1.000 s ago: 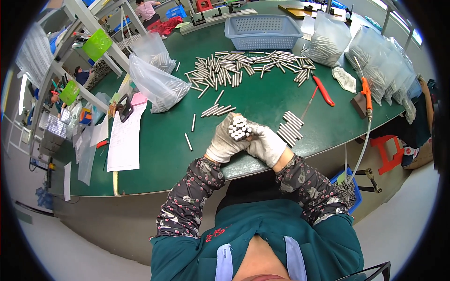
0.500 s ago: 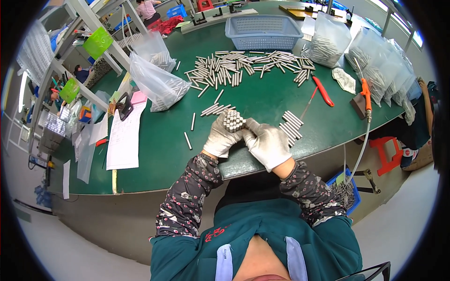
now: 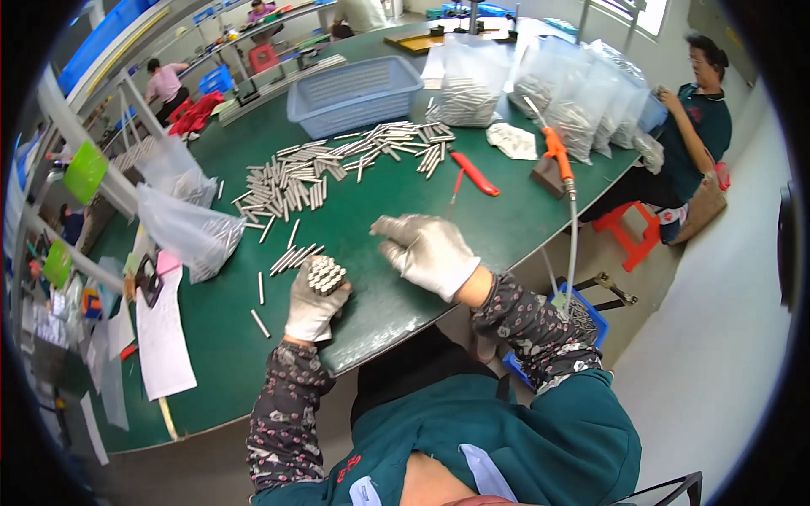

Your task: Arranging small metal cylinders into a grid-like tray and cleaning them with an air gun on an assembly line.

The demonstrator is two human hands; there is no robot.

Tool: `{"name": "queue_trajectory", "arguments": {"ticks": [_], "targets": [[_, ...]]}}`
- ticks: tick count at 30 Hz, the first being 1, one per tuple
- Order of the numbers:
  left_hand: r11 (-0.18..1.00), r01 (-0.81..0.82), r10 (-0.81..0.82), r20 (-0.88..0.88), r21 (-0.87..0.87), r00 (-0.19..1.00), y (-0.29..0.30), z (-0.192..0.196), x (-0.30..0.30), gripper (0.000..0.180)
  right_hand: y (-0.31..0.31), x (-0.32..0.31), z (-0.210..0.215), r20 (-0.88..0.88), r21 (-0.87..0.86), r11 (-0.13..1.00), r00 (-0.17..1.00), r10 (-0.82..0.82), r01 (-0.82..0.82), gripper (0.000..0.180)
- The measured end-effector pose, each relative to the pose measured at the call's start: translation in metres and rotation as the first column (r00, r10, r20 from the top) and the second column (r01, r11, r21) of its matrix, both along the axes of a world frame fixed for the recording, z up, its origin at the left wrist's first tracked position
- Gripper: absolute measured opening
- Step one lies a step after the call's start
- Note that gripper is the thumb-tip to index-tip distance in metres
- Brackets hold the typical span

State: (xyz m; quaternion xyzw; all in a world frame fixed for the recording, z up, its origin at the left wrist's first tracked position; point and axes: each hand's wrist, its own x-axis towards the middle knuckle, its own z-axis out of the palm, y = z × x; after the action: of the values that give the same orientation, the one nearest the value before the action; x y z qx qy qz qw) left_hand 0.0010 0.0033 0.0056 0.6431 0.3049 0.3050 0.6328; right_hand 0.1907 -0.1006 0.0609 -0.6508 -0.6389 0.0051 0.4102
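A bundle of metal rods (image 3: 325, 274) is held upright in the gloved left hand (image 3: 313, 302), while the right hand (image 3: 428, 250), empty and spread flat, is seen just beside it to the right.

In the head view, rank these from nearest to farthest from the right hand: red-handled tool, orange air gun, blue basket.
From the right hand:
1. Red-handled tool, just beyond the hand, slightly to its right.
2. Orange air gun, farther right, near the table edge.
3. Blue basket, at the table's far side, up and left.
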Motion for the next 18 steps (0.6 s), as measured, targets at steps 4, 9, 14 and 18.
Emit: {"name": "queue_trajectory", "arguments": {"ticks": [4,9,14,18], "targets": [[0.996,0.024,-0.033,0.104,0.083,0.994,0.0,-0.004,0.003,0.043,-0.008,0.082,-0.012,0.172,-0.029,0.918,0.907,-0.386,0.396,0.02],[0.983,0.002,-0.016,0.075,0.186,0.997,0.002,-0.008,0.004,0.042,-0.004,0.126,-0.021,0.549,-0.01,0.898,0.753,-0.362,0.44,0.017],[0.997,-0.051,0.049,0.044,0.055,0.998,-0.003,0.004,0.01,0.042,0.014,0.126,-0.026,0.934,-0.166,0.969,0.346,0.095,0.182,0.008],[0.999,-0.032,0.031,0.04,0.025,0.999,0.0,0.002,0.011,0.037,0.019,0.136,-0.024,0.963,-0.235,0.965,0.166,0.215,0.115,0.01]]}}
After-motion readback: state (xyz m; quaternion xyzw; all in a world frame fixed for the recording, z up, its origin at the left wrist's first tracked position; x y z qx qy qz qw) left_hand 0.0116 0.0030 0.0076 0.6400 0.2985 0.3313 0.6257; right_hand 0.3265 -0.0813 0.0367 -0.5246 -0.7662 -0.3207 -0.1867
